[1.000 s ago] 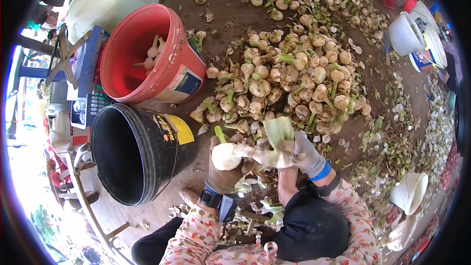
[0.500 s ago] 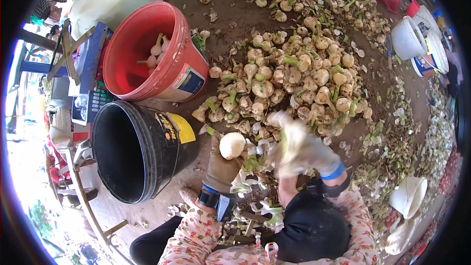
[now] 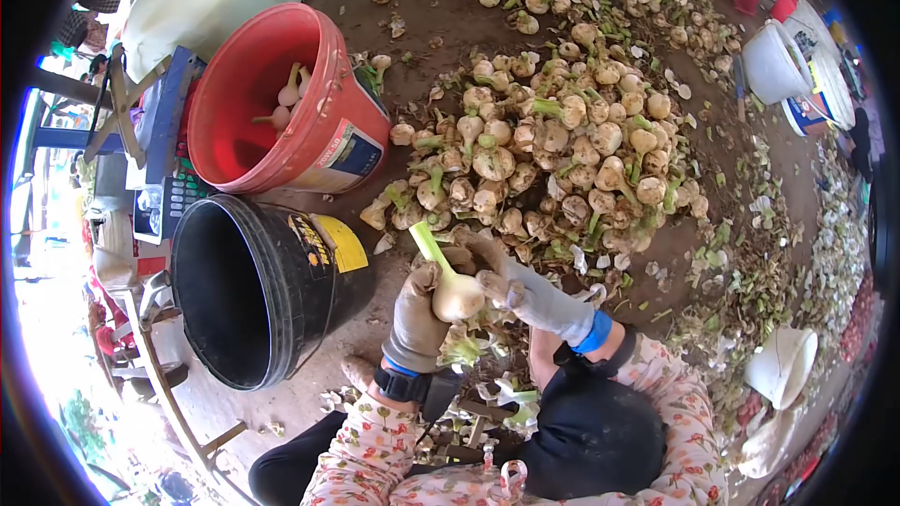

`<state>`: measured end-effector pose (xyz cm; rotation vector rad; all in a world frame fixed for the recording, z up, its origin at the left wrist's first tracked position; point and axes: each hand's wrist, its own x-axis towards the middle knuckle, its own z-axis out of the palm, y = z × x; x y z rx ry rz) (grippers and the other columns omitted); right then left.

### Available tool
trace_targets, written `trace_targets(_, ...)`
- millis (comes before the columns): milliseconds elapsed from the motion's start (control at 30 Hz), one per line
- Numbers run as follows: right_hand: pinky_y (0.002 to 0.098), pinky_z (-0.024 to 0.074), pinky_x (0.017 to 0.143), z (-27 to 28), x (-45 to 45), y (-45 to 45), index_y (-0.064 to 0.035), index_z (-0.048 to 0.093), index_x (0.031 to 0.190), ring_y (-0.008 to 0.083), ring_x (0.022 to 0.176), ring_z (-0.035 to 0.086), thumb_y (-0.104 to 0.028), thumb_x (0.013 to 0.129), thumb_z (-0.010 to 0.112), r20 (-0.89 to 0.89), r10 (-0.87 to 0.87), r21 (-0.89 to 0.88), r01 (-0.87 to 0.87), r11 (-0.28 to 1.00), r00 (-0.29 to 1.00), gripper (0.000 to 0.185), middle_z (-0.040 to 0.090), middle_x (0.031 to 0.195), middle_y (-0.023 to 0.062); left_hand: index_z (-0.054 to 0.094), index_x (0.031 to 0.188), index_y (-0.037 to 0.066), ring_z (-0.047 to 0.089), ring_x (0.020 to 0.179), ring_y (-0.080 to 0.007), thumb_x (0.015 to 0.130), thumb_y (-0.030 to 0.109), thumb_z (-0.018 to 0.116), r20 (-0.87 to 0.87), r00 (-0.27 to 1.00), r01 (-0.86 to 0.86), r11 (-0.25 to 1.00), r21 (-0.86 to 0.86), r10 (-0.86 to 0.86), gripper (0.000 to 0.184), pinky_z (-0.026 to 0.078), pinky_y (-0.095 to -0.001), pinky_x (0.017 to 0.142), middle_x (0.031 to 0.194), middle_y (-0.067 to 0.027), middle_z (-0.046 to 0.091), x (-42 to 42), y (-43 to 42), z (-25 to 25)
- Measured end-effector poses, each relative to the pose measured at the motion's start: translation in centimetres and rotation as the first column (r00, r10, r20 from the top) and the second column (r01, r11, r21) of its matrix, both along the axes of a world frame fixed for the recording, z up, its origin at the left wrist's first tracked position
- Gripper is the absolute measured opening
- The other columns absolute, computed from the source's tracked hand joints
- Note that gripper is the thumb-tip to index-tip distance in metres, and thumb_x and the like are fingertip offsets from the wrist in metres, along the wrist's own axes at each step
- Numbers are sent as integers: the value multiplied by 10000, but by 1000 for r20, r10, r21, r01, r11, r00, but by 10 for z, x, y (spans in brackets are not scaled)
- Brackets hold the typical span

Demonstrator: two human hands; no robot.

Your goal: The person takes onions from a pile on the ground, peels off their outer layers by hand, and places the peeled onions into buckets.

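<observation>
A peeled white garlic bulb (image 3: pixel 458 298) with a thick green stem pointing up and to the left is held between my gloved hands. My left hand (image 3: pixel 418 311) wraps its fingers around the bulb's left side. From the right, my right hand (image 3: pixel 532 294) presses thumb and fingertips against the bulb; whether a bit of skin is pinched there is hidden. Just beyond my hands lies a heap of unpeeled garlic bulbs (image 3: pixel 566 155), brownish and dirty, some with green stems. Loose peelings (image 3: pixel 461 349) lie below the bulb.
On the left, a black bucket (image 3: pixel 274 314) lies tipped with its mouth toward the left. Behind it, a red bucket (image 3: pixel 328 84) holds several peeled bulbs. White buckets (image 3: pixel 774 64) stand at the right, and a white container (image 3: pixel 782 370) lies lower right. Peelings cover the right-hand ground.
My right hand, blurred earlier over the pile's edge, has come left onto the garlic bulb. The bulb has turned in my left hand, so its green stem now shows upward.
</observation>
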<state>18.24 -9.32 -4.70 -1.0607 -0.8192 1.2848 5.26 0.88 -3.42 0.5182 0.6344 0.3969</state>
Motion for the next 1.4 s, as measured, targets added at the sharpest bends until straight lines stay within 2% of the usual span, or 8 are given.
trace_targets(367,285,319,1004,-5,7,-18,-7,327,1377,164,1231,374,-287,931,529,-254,-97,-197,47,979,962,564,430,1326,94,575,997,40,632,776,-239,872,359,548,-42,993,-117,989,-93,113,344,535,-376,694,859,-115,631,-5,8,-1)
trace_targets(567,330,405,880,14,9,-3,-115,590,1162,271,1037,525,-108,715,706,568,-299,360,95,928,767,461,526,1152,131,541,1031,35,611,853,-227,909,352,529,-25,999,25,998,-57,-27,340,518,-344,774,933,-116,607,-15,10,-12)
trace_targets(700,375,429,799,20,10,3,-89,613,911,297,935,547,-32,675,699,636,-422,493,81,866,646,257,555,1022,97,552,994,34,599,879,-250,907,382,524,70,997,-12,995,-103,20,360,496,-398,822,897,-112,600,-9,9,-14)
trace_targets(900,305,429,758,32,11,-30,-38,568,873,212,876,552,-3,797,629,102,131,207,-150,967,986,104,575,930,80,551,919,58,567,875,-310,914,345,476,155,983,-38,939,-342,96,297,468,-464,837,843,-109,583,-13,22,-20)
trace_targets(1033,346,471,762,42,26,-29,-6,593,929,224,882,590,-197,892,600,-182,210,416,-118,902,961,194,594,966,145,571,841,73,466,703,-179,909,397,458,93,988,-79,920,-385,124,350,360,-297,546,770,-55,544,-10,22,-15)
trace_targets(1167,349,476,758,-28,7,-39,-48,614,989,261,885,613,-155,808,613,682,298,-141,-280,950,667,210,641,998,95,604,960,117,613,667,-229,884,496,471,-80,994,-94,937,-338,71,409,485,-357,520,822,-45,649,-20,43,-12)
trace_targets(1267,368,487,781,-56,5,-46,-142,579,1172,285,939,614,-28,725,560,613,548,-383,-392,836,569,462,643,1032,98,530,1134,55,618,853,-249,908,488,431,73,996,-60,987,146,50,498,546,-369,647,1015,-130,620,-11,87,51)
trace_targets(1400,368,504,792,-69,51,-55,-106,497,1217,306,895,615,-137,744,637,917,302,-355,186,916,259,495,562,1160,123,454,1233,-4,560,931,-247,943,433,420,416,869,-342,933,113,268,525,529,-279,721,1127,-181,561,7,96,127)
